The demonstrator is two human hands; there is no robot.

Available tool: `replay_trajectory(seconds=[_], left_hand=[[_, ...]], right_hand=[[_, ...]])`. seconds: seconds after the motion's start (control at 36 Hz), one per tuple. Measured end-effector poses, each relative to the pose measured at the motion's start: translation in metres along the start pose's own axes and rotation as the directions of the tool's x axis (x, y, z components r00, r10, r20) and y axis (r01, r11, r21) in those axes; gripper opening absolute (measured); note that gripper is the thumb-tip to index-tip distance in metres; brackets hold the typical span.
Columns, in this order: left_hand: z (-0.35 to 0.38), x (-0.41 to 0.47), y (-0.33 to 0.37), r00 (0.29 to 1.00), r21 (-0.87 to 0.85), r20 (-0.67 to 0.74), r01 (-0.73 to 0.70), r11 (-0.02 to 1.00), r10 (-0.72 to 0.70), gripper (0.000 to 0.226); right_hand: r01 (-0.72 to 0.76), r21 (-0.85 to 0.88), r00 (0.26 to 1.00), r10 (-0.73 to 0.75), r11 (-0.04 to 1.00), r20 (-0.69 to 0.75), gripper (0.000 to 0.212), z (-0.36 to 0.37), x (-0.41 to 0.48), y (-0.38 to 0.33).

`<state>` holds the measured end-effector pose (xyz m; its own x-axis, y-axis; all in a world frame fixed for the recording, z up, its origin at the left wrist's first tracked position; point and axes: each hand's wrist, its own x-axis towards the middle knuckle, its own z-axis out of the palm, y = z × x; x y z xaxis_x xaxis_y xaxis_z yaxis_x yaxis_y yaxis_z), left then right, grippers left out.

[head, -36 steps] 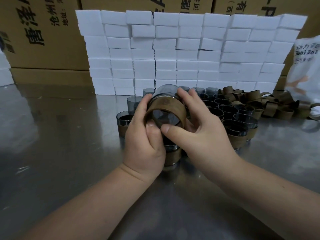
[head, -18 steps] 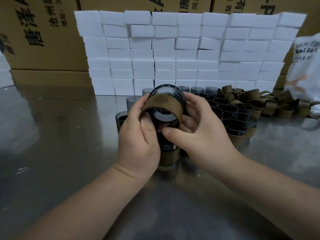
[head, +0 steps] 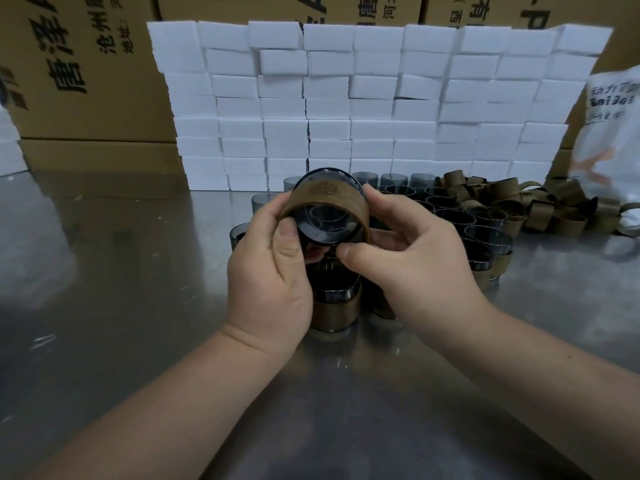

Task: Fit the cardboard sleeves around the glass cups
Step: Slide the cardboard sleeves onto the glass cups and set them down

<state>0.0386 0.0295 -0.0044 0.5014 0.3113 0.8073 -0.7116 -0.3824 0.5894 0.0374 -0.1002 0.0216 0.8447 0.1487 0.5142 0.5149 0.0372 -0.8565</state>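
A dark smoked glass cup (head: 325,225) lies on its side in the air at the centre, its base towards me. A brown cardboard sleeve (head: 325,199) wraps around it. My left hand (head: 273,271) grips the sleeve's left side, thumb on the near edge. My right hand (head: 408,251) holds the right side, thumb tip at the bottom rim. Directly below stands a sleeved cup (head: 336,303) on the steel table (head: 121,306). Several bare and sleeved cups (head: 485,233) crowd behind and to the right.
A heap of loose cardboard sleeves (head: 540,206) lies at the back right, next to a white plastic bag (head: 613,133). A wall of white foam blocks (head: 346,109) stands behind the cups, with big cardboard cartons (head: 79,71) behind it.
The cup has tilted so its base faces me more, and the sleeve has slid further along it. Both hands rose slightly with it.
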Motion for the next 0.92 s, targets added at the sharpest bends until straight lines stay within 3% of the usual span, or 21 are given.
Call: replay_trajectory(seconds=[0.19, 0.53, 0.67, 0.92], left_hand=[[0.0011, -0.0013, 0.0017, 1.0, 0.036, -0.008, -0.007, 0.999, 0.007, 0.015], [0.0006, 0.0008, 0.0031, 1.0, 0.003, -0.016, 0.006, 1.0, -0.006, 0.016], [0.0001, 0.0042, 0.0005, 0.994, -0.094, -0.014, 0.107, 0.99, -0.109, 0.014], [0.0003, 0.0056, -0.0031, 0.988, -0.12, -0.033, 0.144, 0.982, -0.148, 0.015]], right_hand=[[-0.024, 0.006, 1.0, 0.024, 1.0, 0.005, 0.057, -0.0038, 0.0019, 0.0007], [-0.05, -0.009, 0.999, 0.05, 0.999, 0.0, 0.055, -0.0047, 0.0028, -0.0013], [-0.06, -0.007, 0.998, 0.06, 0.998, -0.003, 0.047, -0.0053, 0.0026, -0.0015], [-0.079, 0.009, 0.997, 0.079, 0.997, -0.004, 0.042, -0.0053, 0.0031, -0.0005]])
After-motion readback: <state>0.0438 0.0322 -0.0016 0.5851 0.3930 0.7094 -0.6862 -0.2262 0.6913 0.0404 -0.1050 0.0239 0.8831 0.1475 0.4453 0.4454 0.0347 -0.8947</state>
